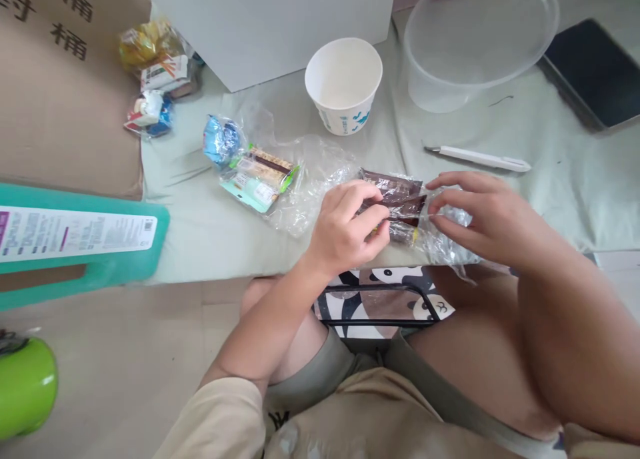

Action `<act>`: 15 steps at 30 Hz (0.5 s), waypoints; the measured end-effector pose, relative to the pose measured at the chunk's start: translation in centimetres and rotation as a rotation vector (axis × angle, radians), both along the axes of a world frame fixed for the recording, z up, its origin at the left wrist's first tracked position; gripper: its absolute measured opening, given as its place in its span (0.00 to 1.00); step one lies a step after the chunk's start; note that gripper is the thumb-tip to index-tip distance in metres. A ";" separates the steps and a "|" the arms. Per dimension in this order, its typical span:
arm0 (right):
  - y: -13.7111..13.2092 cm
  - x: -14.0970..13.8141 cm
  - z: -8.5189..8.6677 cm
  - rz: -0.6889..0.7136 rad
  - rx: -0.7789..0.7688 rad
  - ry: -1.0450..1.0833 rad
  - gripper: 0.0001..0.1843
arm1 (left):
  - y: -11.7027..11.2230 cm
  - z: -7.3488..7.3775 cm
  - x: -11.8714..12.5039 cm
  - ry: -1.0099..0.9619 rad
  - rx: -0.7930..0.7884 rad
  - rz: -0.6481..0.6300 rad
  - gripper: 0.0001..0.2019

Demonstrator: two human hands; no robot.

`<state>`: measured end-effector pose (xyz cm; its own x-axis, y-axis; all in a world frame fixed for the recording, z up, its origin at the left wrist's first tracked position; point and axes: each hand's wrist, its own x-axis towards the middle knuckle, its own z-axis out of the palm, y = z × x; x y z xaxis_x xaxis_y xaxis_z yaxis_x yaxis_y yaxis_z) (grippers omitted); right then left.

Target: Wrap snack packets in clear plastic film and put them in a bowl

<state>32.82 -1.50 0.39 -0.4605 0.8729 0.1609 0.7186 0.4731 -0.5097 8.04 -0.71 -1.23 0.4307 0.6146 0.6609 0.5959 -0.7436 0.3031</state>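
Beige shirt fabric (350, 419) fills the foreground nearest the camera, with the bent knees below the table edge. Just beyond that edge, on the pale green tablecloth (555, 199), brown-wrapped packets (393, 187) lie together between the two hands. Their long axes run roughly left to right: the farthest slants so its right end sits nearer the person, while the middle one's right end tips slightly away.

The left hand (349, 225) arches over the packets' left ends, its fingers curled; whether they pinch a wrapper, I cannot tell. The right hand (475, 209) is at their right ends, fingers bent and parted above crumpled clear plastic (453, 242); whether the tips grip the film is unclear.

Room on the near side is slim, since the table edge runs close by. Leftward, more clear film (320, 179) leads to a green-edged snack pack (260, 191). Beyond the packets, cloth stretches to a paper cup (345, 89); farther right, a white pen-like tool (477, 157) lies crosswise, with open cloth past its right end.
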 end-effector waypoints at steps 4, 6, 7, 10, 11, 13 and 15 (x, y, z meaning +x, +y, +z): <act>1.2 -0.3 0.3 -0.425 0.178 0.101 0.05 | -0.5 0.0 0.1 0.067 -0.016 0.013 0.03; 1.9 -0.1 0.1 -0.636 0.264 0.070 0.06 | -0.8 0.0 0.1 0.145 -0.076 0.003 0.05; 2.3 0.1 0.0 -0.701 0.283 0.045 0.06 | -0.9 -0.1 0.1 0.183 -0.115 0.002 0.08; 2.8 0.6 -0.2 -0.809 0.389 0.020 0.09 | -0.9 -0.2 -0.1 0.269 -0.203 -0.007 0.08; 2.7 0.6 -0.1 -0.811 0.461 0.036 0.11 | -0.8 -0.2 -0.3 0.285 -0.215 -0.022 0.05; 2.1 0.0 0.2 -0.704 0.552 0.074 0.10 | -0.6 0.0 -0.6 0.300 -0.226 -0.071 0.06; 1.4 -1.1 0.3 -0.474 0.465 0.094 0.09 | -0.5 0.4 -0.9 0.300 -0.255 -0.123 0.07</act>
